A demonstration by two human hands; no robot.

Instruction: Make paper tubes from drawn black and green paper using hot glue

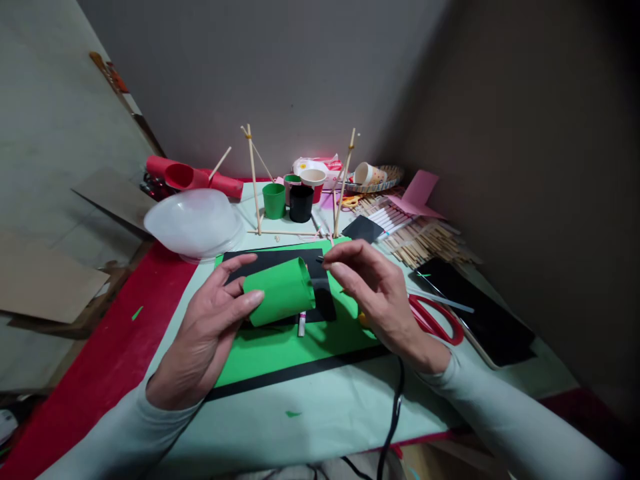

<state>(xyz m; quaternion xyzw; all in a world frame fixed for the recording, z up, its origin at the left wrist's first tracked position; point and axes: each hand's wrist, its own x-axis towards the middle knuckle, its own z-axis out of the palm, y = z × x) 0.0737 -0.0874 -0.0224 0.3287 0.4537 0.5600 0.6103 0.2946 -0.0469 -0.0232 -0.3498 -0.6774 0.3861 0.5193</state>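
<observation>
My left hand is closed around a green paper-covered cup, which lies tilted on its side with its rim toward the right. Just right of that rim, the thumb and fingers of my right hand pinch a small dark sliver, too small to name. Below the cup are a black sheet and a larger green sheet. A white tube with a pink band pokes out under the cup. Red-handled scissors lie beside my right wrist, their blades hidden.
Behind stand stick frames, a green cup and a black cup. A translucent plastic bowl is at left. To the right lie bundled wooden sticks and a dark phone. A black cable hangs over the front edge.
</observation>
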